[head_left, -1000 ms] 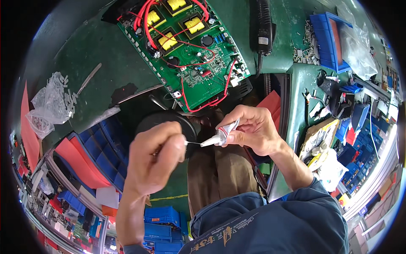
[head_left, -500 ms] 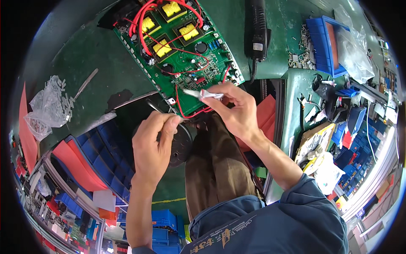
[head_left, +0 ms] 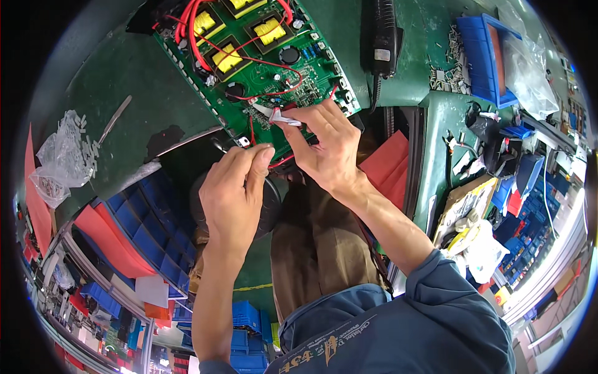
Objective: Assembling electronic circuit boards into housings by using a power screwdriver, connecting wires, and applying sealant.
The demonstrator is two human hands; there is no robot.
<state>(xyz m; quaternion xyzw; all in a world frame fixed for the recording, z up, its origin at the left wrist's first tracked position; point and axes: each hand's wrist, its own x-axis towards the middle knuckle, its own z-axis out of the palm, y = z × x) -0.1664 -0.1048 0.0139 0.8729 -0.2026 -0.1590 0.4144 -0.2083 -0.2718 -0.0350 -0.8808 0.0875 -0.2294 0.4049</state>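
Observation:
A large green circuit board (head_left: 249,115) with yellow-wound transformers (head_left: 227,58) and thick red wires (head_left: 192,31) lies tilted at the bench edge. My right hand (head_left: 327,143) is over its near half, closed round a small crumpled white tube (head_left: 285,118) with a red mark. The tube's pale pointed nozzle reaches left over the small components. At the board's near left corner my left hand (head_left: 233,187) is closed, thumb and fingertips pressed together beside a thin red wire (head_left: 252,129). What it pinches, if anything, is hidden.
A black handheld tool (head_left: 384,47) with a cord lies right of the board. Farther right are scattered small metal parts (head_left: 451,68) and a blue bin (head_left: 483,59). On the left lie a clear plastic bag (head_left: 62,153) and tweezers (head_left: 116,116). Blue compartment trays (head_left: 149,224) stand below the bench.
My right hand has moved left and up, bringing the tube's nozzle farther over the board. My left hand has risen slightly and shifted right. In view, the board sits a little higher and farther left.

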